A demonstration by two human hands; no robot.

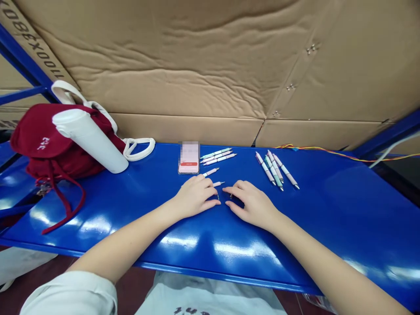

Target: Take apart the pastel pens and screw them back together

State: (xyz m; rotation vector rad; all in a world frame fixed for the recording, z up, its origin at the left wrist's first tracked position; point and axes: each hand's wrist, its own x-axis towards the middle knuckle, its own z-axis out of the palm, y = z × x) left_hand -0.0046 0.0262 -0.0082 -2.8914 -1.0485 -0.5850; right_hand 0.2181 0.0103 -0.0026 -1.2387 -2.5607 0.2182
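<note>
My left hand (195, 197) lies palm down on the blue metal table (131, 205), its fingertips over a white pen (217, 184) whose metal tip points right. Another short pen (210, 172) lies just beyond those fingers. My right hand (252, 204) rests palm down close by, and a small dark pen tip (231, 196) shows beside its fingers. Between the hands, a thin metal point (218, 197) pokes out. Three pastel pens (218, 155) lie together behind them, and several more pens (276, 171) form a loose group to the right. Neither hand grips anything visibly.
A smartphone (188, 157) with a blurred screen lies at the table's back edge. To the left are a dark red bag (42, 140) and a white bottle (90, 140). Cardboard (210, 61) stands behind the table, with coloured wires (337, 153) along its back right.
</note>
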